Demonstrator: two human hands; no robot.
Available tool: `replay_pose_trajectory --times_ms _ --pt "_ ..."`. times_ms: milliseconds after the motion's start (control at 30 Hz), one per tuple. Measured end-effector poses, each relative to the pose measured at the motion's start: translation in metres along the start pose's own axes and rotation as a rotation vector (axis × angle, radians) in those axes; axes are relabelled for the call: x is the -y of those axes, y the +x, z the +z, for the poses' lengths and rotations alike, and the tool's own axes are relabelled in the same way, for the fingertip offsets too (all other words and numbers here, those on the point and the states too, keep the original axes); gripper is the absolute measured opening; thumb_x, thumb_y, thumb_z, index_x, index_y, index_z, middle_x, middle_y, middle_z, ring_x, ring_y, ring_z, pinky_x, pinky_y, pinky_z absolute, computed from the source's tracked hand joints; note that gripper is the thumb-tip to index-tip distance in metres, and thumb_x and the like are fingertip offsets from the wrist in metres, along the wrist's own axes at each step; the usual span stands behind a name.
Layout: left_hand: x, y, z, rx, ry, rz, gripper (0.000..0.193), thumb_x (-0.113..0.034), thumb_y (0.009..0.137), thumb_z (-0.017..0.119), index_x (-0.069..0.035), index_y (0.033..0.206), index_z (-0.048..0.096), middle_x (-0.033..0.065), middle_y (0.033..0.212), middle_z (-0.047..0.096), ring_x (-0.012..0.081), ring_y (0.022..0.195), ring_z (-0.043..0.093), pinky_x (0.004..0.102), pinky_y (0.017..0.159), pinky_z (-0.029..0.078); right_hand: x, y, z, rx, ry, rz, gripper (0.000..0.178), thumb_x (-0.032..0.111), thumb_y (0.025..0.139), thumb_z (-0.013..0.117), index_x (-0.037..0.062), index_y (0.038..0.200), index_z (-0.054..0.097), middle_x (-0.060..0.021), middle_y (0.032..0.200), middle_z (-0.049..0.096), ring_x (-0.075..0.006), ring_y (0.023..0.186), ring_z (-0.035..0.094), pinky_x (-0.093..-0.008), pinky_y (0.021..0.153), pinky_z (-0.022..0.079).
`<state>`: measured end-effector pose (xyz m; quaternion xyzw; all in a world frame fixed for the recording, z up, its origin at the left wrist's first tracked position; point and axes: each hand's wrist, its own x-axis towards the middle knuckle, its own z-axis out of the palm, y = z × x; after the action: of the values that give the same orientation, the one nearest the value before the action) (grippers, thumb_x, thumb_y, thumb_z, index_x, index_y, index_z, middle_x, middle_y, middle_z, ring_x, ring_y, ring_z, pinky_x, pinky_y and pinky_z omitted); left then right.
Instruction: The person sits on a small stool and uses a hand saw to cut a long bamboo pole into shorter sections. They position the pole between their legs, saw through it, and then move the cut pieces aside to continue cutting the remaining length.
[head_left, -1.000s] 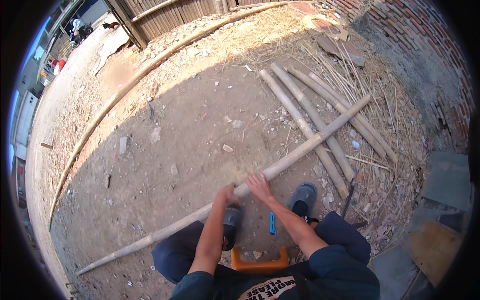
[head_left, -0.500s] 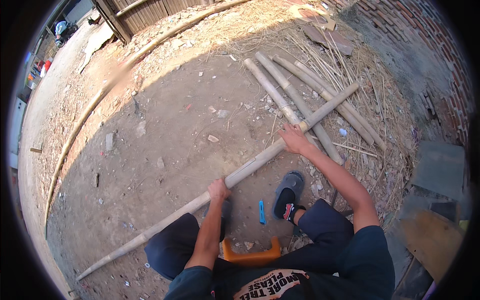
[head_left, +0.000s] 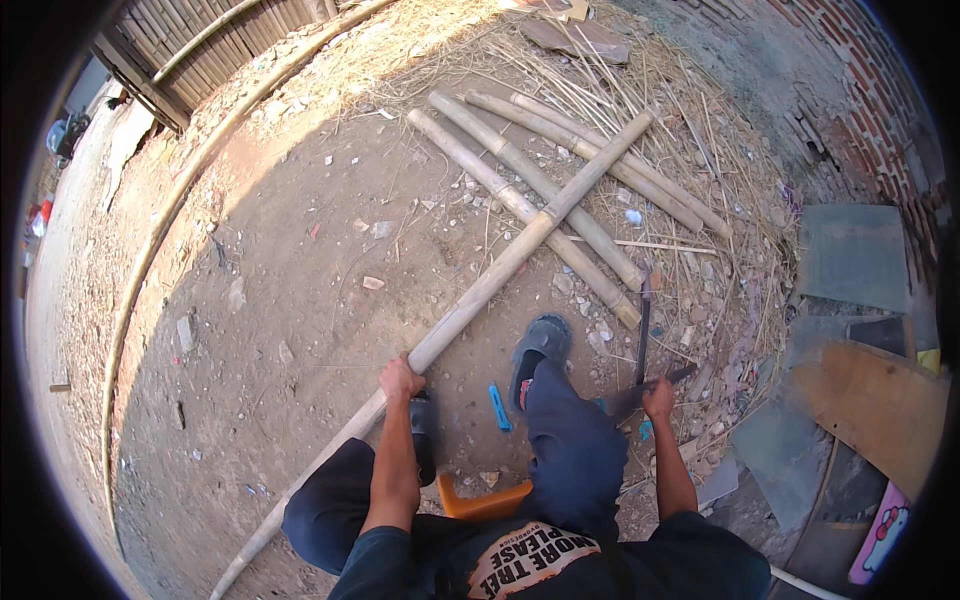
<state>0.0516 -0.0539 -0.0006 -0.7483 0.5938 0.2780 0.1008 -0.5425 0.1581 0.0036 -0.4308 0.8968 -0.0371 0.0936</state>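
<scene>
A long bamboo pole (head_left: pixel 475 297) slants from the lower left to the upper right, its far part resting across several shorter cut bamboo lengths (head_left: pixel 508 153). My left hand (head_left: pixel 401 379) is wrapped round the pole near its middle, beside my left foot. At my right knee, my right hand (head_left: pixel 658 398) is closed on a dark, long, flat tool (head_left: pixel 624 403) that looks like a machete; its details are blurred. Close above that hand, a thin dark bar-like tool (head_left: pixel 642 335) lies on the ground. Between my feet lies a blue utility knife (head_left: pixel 500 408).
An orange plastic stool (head_left: pixel 482 503) is under me. Grey sheets (head_left: pixel 853 255) and a brown board (head_left: pixel 872 405) lie at the right. Dry straw (head_left: pixel 690 130) lies beyond the bamboo, near a brick wall (head_left: pixel 850 60). Another long pole (head_left: pixel 150 250) curves along the left.
My right hand has left the bamboo pole, come back to my right knee and closed on the dark tool. My left hand still grips the pole. The view has shifted right.
</scene>
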Motion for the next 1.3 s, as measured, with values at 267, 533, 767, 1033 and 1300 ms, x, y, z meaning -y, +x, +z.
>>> replay_pose_trajectory --times_ms 267,533,767,1033,1300 --pt "-0.011 -0.006 -0.009 0.0 0.005 0.031 0.047 -0.018 0.071 0.071 -0.013 0.117 0.067 0.0178 0.108 0.074 0.036 0.102 0.072 0.0462 0.087 0.059 0.01 -0.12 0.048 0.051 0.239 0.614 0.03 0.019 0.082 0.074 -0.0006 0.101 0.062 -0.0173 0.095 0.068 -0.035 0.086 0.065 -0.0472 0.078 0.05" --pt "-0.01 -0.007 -0.01 0.014 0.048 0.033 0.051 -0.018 0.069 0.073 -0.013 0.119 0.067 0.0172 0.108 0.074 0.0359 0.103 0.072 0.0462 0.088 0.059 0.001 -0.136 0.05 0.065 0.397 0.745 0.023 0.018 0.083 0.07 0.0007 0.091 0.058 -0.0126 0.086 0.063 -0.0288 0.076 0.059 -0.0433 0.071 0.047" --pt "0.001 -0.005 -0.012 0.029 -0.052 0.067 0.054 -0.019 0.067 0.074 -0.012 0.12 0.068 0.0179 0.111 0.073 0.0363 0.104 0.071 0.0463 0.089 0.059 -0.004 -0.126 0.037 0.049 0.525 0.739 0.019 0.017 0.084 0.067 0.0018 0.083 0.055 -0.0084 0.078 0.059 -0.0233 0.068 0.054 -0.0399 0.064 0.044" --pt "0.033 -0.029 -0.02 -0.007 -0.059 0.072 0.055 -0.019 0.065 0.075 -0.015 0.12 0.07 0.0181 0.111 0.073 0.0359 0.108 0.07 0.0464 0.092 0.058 -0.033 -0.048 -0.048 -0.199 0.813 0.387 0.021 0.017 0.085 0.063 0.0032 0.073 0.052 -0.0037 0.068 0.054 -0.0171 0.059 0.049 -0.036 0.057 0.04" --pt "0.047 -0.053 -0.03 -0.01 -0.061 0.098 0.059 -0.021 0.065 0.073 -0.02 0.123 0.071 0.0162 0.112 0.074 0.0344 0.109 0.07 0.0467 0.091 0.057 0.015 -0.07 -0.307 -0.655 1.208 0.346 0.036 0.035 0.096 0.067 0.0138 0.078 0.045 0.0047 0.068 0.039 -0.008 0.054 0.036 -0.0272 0.048 0.03"
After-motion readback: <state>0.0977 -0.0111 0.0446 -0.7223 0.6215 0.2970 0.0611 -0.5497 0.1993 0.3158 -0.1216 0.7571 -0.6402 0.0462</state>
